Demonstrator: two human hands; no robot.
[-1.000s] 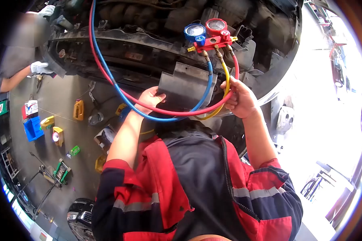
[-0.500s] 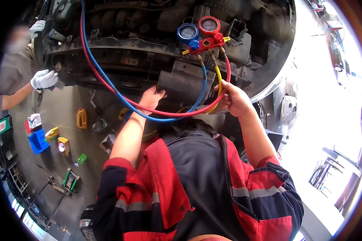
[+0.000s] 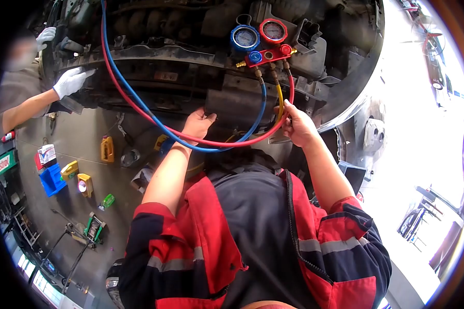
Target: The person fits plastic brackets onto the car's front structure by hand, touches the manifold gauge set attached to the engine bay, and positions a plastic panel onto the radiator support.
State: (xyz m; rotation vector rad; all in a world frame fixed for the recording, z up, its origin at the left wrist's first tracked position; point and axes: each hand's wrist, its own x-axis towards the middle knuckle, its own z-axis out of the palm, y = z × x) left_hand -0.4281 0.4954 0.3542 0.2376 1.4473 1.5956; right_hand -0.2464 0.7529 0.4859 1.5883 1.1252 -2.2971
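A manifold gauge set (image 3: 263,57) with a blue and a red dial rests at the front of the open engine bay. Blue (image 3: 263,103), red (image 3: 292,87) and yellow (image 3: 280,95) hoses hang from it. My right hand (image 3: 299,126) is closed around the yellow hose, beside the red one; its fingertips are partly hidden. My left hand (image 3: 198,125) pinches the lower left edge of a dark flat panel (image 3: 234,105) at the car's front. The long loop of red and blue hose crosses in front of my left wrist.
At the left, a person's white-gloved hand (image 3: 73,82) is over the car's front edge. On the floor stand yellow bottles (image 3: 107,149), a blue bin (image 3: 52,180), a green bottle (image 3: 106,202) and a green floor jack (image 3: 94,227). The front bodywork (image 3: 353,114) curves at the right.
The panel has turned from light grey to darker, as if tilted. My hands keep their places. The co-worker's near gloved hand has moved up and right along the car's front.
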